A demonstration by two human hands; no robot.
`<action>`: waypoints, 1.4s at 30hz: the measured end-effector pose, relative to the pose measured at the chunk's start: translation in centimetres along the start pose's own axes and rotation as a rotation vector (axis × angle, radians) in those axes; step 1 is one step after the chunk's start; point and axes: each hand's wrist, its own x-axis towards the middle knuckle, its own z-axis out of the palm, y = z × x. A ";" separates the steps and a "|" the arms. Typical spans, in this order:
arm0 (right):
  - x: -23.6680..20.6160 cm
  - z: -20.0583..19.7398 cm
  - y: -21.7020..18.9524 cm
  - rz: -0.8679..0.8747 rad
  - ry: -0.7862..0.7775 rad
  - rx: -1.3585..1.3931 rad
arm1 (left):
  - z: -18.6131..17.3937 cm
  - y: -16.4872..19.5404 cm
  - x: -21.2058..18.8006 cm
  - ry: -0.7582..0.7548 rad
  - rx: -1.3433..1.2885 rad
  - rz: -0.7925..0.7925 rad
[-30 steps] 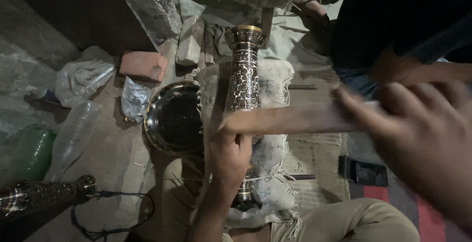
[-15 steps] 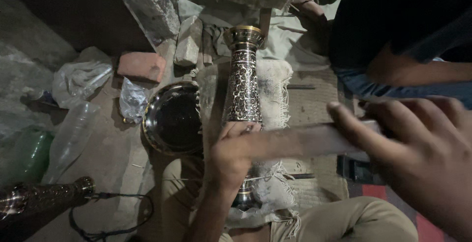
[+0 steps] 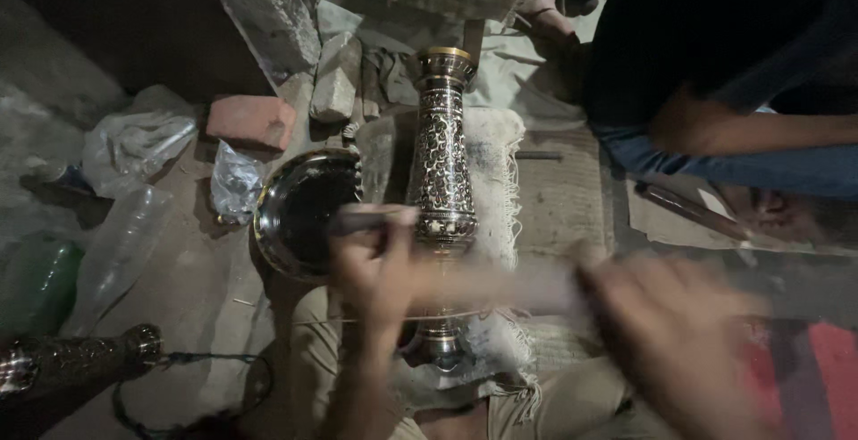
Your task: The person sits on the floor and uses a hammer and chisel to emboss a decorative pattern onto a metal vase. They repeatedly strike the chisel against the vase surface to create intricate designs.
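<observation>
Left hand (image 3: 375, 270) pinching thin tool, engraved metal vase (image 3: 440, 154), blurred right hand (image 3: 670, 333)

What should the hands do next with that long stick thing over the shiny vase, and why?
Probably steady it first. The right hand and the long pale tool are blurred with motion, while the left hand grips a thin dark tool beside the patterned metal vase lying on the frayed cloth. A slower stroke would likely land more surely.
</observation>
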 end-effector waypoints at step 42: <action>-3.0 7.8 -4.2 0.454 0.413 1.073 | -0.5 -1.1 12.5 -1.392 0.087 0.039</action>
